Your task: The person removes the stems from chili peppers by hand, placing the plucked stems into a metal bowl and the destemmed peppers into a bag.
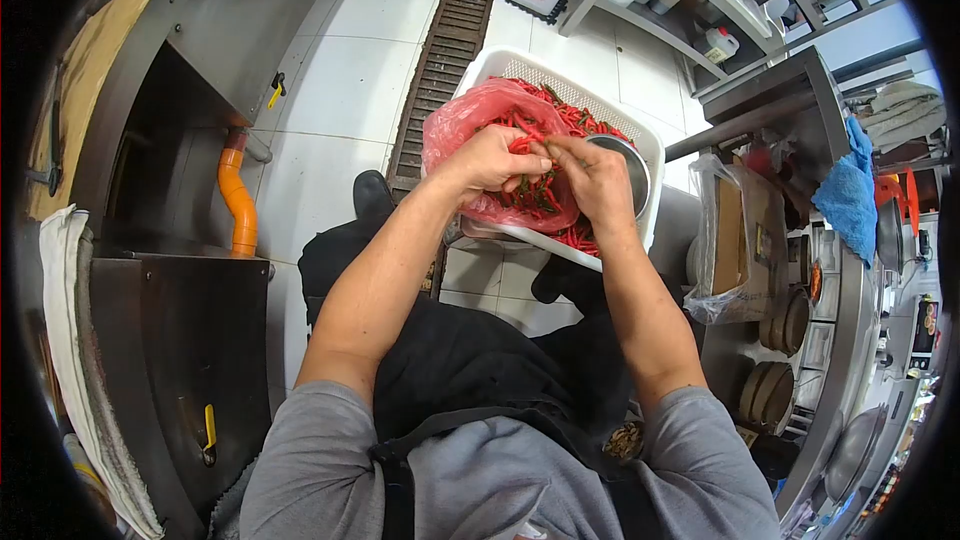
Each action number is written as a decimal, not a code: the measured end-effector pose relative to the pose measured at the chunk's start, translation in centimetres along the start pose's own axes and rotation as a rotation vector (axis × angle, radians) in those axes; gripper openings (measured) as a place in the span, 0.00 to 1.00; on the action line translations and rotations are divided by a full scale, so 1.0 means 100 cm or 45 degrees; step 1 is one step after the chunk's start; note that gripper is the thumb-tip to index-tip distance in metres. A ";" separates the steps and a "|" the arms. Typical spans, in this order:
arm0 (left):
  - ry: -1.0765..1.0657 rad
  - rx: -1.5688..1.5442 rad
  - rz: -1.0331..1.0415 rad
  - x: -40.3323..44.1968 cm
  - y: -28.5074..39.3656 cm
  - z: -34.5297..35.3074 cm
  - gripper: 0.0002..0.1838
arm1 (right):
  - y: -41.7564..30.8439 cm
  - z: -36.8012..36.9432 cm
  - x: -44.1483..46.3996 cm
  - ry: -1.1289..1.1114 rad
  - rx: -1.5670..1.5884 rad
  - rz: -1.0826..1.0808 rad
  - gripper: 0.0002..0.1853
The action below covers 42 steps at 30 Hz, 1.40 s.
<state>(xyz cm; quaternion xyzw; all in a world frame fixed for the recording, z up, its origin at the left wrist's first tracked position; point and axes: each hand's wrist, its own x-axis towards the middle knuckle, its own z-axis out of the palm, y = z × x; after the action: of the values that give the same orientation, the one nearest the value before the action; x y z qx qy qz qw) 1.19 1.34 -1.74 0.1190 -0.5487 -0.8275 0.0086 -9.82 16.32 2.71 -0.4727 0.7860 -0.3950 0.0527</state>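
Both my hands meet above a white plastic basket (655,155) of red chilies (600,127). My left hand (495,162) is closed with its fingertips on a red chili (525,143). Pinched close beside it, my right hand (590,172) has thumb and forefinger together at the same spot; what it grips is too small to tell. Under my hands a pink plastic bag (450,130) lies open in the basket, with red chilies and green stems inside. A round metal bowl (636,175) sits in the basket at the right, partly behind my right hand.
A floor drain grate (440,60) runs beyond the basket's left side. Steel equipment with an orange pipe (236,195) stands at left. At right are a plastic-wrapped cardboard box (740,230), a blue cloth (848,195) and steel shelving (670,35).
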 end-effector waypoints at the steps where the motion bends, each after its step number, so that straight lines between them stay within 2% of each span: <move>1: 0.036 0.022 0.010 -0.001 0.001 -0.001 0.08 | -0.001 -0.001 -0.002 -0.090 -0.085 0.050 0.11; 3: 0.077 0.041 0.019 -0.003 0.002 -0.002 0.09 | 0.008 0.001 -0.008 -0.115 -0.045 0.100 0.12; 5: 0.133 0.100 0.029 -0.002 0.003 -0.001 0.09 | 0.009 0.001 -0.013 -0.183 0.227 0.254 0.10; 9: 0.105 0.036 0.025 0.001 -0.001 -0.002 0.08 | 0.007 -0.002 -0.017 -0.270 0.207 0.333 0.10; 11: 0.069 -0.181 0.020 0.002 -0.001 -0.003 0.06 | 0.011 0.001 -0.017 -0.220 0.459 0.405 0.10; 17: 0.085 -0.468 0.022 0.002 0.000 0.000 0.04 | 0.003 0.004 -0.021 -0.167 0.608 0.445 0.09; 24: 0.070 -0.557 -0.081 0.008 -0.009 0.000 0.05 | -0.011 0.004 -0.027 -0.168 0.468 0.363 0.06; 26: 0.032 -0.581 -0.162 0.012 -0.016 0.000 0.05 | -0.008 0.007 -0.030 -0.173 0.260 0.068 0.06; 30: 0.085 -0.587 -0.099 0.006 -0.007 0.004 0.04 | -0.013 0.008 -0.030 -0.196 0.465 0.242 0.07; 32: 0.024 -0.609 0.020 0.001 0.000 0.005 0.04 | -0.002 0.008 -0.028 -0.182 0.690 0.471 0.08; 39: 0.076 -0.327 -0.003 0.005 -0.002 0.004 0.06 | 0.005 0.007 -0.033 -0.236 0.595 0.524 0.10; 41: 0.130 -0.385 -0.057 0.005 -0.001 0.006 0.06 | -0.002 0.005 -0.034 -0.209 0.261 0.374 0.09; 42: 0.130 -0.386 -0.057 0.005 -0.001 0.005 0.06 | -0.004 0.004 -0.034 -0.210 0.261 0.374 0.09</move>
<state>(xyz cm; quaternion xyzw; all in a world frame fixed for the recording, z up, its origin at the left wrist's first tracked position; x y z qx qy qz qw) 0.63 1.78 -1.79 0.1704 -0.4137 -0.8936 0.0357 -7.49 18.66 1.78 -0.3759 0.7952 -0.4209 0.2215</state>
